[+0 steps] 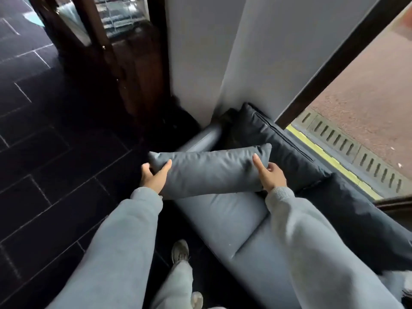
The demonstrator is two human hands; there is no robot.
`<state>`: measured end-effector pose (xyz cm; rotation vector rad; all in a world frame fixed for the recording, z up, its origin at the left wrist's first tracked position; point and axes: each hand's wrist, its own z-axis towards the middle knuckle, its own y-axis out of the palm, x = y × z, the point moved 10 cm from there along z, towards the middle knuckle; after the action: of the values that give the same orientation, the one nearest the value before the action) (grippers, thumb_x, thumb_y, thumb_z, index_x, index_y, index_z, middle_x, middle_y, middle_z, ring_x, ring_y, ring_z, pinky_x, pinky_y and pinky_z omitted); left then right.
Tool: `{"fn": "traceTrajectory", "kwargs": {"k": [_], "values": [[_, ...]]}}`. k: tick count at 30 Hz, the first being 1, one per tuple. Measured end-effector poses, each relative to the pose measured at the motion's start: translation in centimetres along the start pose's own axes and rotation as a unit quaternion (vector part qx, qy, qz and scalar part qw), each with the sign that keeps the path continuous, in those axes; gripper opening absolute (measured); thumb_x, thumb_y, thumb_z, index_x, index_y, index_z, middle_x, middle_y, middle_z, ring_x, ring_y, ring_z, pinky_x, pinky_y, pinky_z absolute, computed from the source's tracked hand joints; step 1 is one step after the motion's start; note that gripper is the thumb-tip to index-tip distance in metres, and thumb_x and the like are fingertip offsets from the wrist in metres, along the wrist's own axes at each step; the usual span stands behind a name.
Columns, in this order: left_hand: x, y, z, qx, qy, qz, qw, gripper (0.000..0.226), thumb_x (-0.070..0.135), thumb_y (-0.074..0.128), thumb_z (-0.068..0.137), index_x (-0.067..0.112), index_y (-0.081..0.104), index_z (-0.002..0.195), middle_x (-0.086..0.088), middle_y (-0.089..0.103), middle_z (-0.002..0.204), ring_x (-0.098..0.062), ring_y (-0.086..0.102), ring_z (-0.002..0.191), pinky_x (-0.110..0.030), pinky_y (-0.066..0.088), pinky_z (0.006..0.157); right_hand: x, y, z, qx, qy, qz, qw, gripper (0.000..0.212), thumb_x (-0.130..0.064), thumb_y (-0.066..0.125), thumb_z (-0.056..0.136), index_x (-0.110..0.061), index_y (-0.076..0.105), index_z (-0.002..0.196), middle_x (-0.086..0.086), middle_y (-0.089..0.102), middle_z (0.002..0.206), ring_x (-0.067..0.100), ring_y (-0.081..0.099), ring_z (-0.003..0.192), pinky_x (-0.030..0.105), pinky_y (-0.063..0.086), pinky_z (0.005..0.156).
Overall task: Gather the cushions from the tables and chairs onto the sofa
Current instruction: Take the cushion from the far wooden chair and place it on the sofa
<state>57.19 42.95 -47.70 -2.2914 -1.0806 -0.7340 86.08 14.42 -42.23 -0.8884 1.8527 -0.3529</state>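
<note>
I hold a long grey cushion [209, 170] crosswise just above the sofa's seat [223, 217]. My left hand [155, 177] grips its left end, thumb on top. My right hand [270, 175] grips its right end, thumb pointing up against the fabric. The grey sofa runs from the wall corner towards the lower right. A dark back cushion [274, 143] leans along the sofa's back by the window, and a second dark cushion [356, 219] lies further right. Whether the held cushion touches the seat is hidden by the cushion itself.
The sofa's round armrest [205, 137] sits in the corner by a white wall [200, 63]. A dark wooden cabinet [133, 63] stands at the left of the wall. Black floor tiles [55, 141] spread to the left. A window with a dark frame [334, 63] runs behind the sofa.
</note>
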Motion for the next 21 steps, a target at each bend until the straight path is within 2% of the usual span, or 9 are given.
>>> {"fn": "traceTrajectory", "kwargs": {"k": [3, 6, 8, 10, 12, 13, 16, 19, 21], "values": [[-1.3, 1.0, 2.8, 0.023, -0.029, -0.009, 0.999, 0.061, 0.072, 0.068, 0.082, 0.042, 0.037, 0.125, 0.008, 0.045, 0.126, -0.026, 0.048, 0.114, -0.051, 0.059, 0.086, -1.0, 2.4, 4.4, -0.014, -0.003, -0.008, 1.000, 0.067, -0.083, 0.062, 0.078, -0.021, 0.068, 0.101, -0.003, 0.068, 0.092, 0.010, 0.061, 0.080, 0.032, 0.046, 0.071], [-3.2, 2.3, 5.3, 0.048, -0.054, -0.030, 0.997, 0.066, 0.072, 0.066, 0.084, 0.036, 0.039, 0.132, 0.006, 0.044, 0.131, -0.027, 0.048, 0.117, -0.050, 0.059, 0.084, -1.6, 4.9, 8.4, -0.037, -0.009, -0.021, 0.999, 0.064, -0.084, 0.062, 0.077, -0.024, 0.066, 0.099, -0.007, 0.067, 0.092, 0.012, 0.062, 0.083, 0.027, 0.042, 0.062], [-4.4, 3.2, 6.9, 0.067, -0.067, -0.047, 0.994, 0.060, 0.072, 0.064, 0.085, 0.036, 0.039, 0.127, 0.004, 0.043, 0.131, -0.028, 0.048, 0.117, -0.051, 0.058, 0.084, -1.8, 6.8, 11.4, -0.048, -0.027, -0.035, 0.998, 0.066, -0.083, 0.062, 0.077, -0.023, 0.066, 0.104, -0.006, 0.067, 0.097, 0.018, 0.062, 0.094, 0.028, 0.044, 0.074], [-5.6, 4.4, 8.8, 0.080, -0.072, -0.061, 0.992, 0.059, 0.072, 0.063, 0.086, 0.036, 0.038, 0.125, 0.002, 0.043, 0.131, -0.030, 0.049, 0.119, -0.050, 0.058, 0.084, -1.6, 9.0, 14.6, -0.061, -0.047, -0.025, 0.997, 0.070, -0.081, 0.064, 0.078, -0.027, 0.065, 0.122, -0.004, 0.065, 0.108, 0.017, 0.058, 0.105, 0.028, 0.041, 0.092], [-6.9, 5.5, 10.5, 0.093, -0.079, -0.063, 0.991, 0.061, 0.073, 0.062, 0.087, 0.035, 0.038, 0.128, 0.001, 0.044, 0.132, -0.032, 0.052, 0.121, -0.050, 0.058, 0.087, -1.0, 11.4, 17.5, -0.077, -0.066, -0.025, 0.995, 0.078, -0.080, 0.066, 0.077, -0.032, 0.059, 0.137, -0.007, 0.062, 0.111, 0.014, 0.054, 0.109, 0.026, 0.037, 0.096], [-7.6, 5.9, 11.4, 0.103, -0.081, -0.065, 0.989, 0.063, 0.073, 0.062, 0.087, 0.035, 0.038, 0.131, 0.001, 0.045, 0.133, -0.032, 0.053, 0.122, -0.050, 0.058, 0.089, -0.6, 12.8, 19.0, -0.089, -0.075, -0.028, 0.993, 0.077, -0.080, 0.066, 0.077, -0.033, 0.058, 0.137, -0.011, 0.062, 0.106, 0.013, 0.053, 0.108, 0.026, 0.036, 0.096], [-10.1, 7.4, 13.3, 0.130, -0.090, -0.072, 0.985, 0.060, 0.072, 0.060, 0.089, 0.035, 0.038, 0.131, 0.002, 0.047, 0.136, -0.034, 0.056, 0.123, -0.050, 0.059, 0.091, 0.4, 16.4, 23.1, -0.122, -0.093, -0.063, 0.986, 0.064, -0.078, 0.068, 0.077, -0.029, 0.061, 0.118, -0.013, 0.061, 0.093, 0.019, 0.058, 0.103, 0.029, 0.040, 0.090], [-12.7, 9.3, 14.8, 0.160, -0.082, -0.082, 0.980, 0.052, 0.068, 0.060, 0.091, 0.031, 0.041, 0.123, 0.000, 0.052, 0.134, -0.033, 0.061, 0.116, -0.046, 0.060, 0.087, 1.6, 19.4, 26.9, -0.155, -0.107, -0.091, 0.978, 0.062, -0.072, 0.073, 0.075, -0.019, 0.063, 0.107, -0.002, 0.068, 0.102, 0.027, 0.065, 0.105, 0.039, 0.050, 0.097], [-14.1, 10.6, 15.8, 0.177, -0.079, -0.094, 0.976, 0.051, 0.066, 0.059, 0.093, 0.028, 0.041, 0.122, -0.002, 0.054, 0.132, -0.033, 0.063, 0.111, -0.046, 0.061, 0.087, 2.4, 21.1, 29.0, -0.175, -0.111, -0.091, 0.974, 0.062, -0.073, 0.075, 0.068, -0.020, 0.063, 0.097, -0.002, 0.069, 0.097, 0.028, 0.068, 0.102, 0.045, 0.054, 0.097]]}}
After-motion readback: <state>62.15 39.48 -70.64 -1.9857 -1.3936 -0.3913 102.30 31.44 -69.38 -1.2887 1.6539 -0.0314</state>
